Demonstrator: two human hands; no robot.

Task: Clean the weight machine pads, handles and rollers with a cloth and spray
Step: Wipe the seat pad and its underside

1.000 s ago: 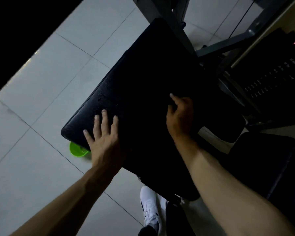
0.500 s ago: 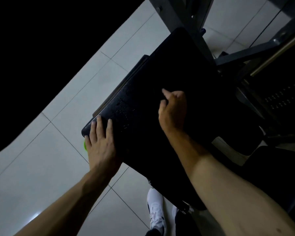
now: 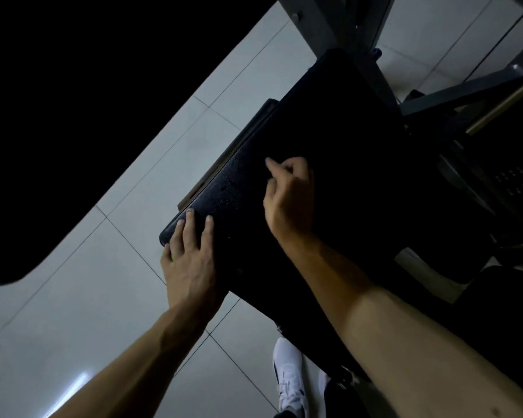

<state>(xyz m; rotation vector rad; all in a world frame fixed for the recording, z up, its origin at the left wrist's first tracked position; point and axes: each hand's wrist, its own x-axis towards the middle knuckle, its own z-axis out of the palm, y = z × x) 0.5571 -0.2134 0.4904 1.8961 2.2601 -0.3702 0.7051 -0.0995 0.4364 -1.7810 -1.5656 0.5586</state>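
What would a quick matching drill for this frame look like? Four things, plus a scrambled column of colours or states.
Things:
1 left hand
2 right hand
3 pad
4 shoe

States:
A white, on the floor
B fingers curled, over mid-pad
C black, droplets on it
D fingers straight, flat on the pad's corner

Pairs: 1-D, 2-B, 3-C, 4-A

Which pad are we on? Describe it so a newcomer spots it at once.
Start at the grey machine frame up top. The big black pad slants down from it over pale floor tiles. Only it carries droplets, and the left hand lies flat on its near corner.
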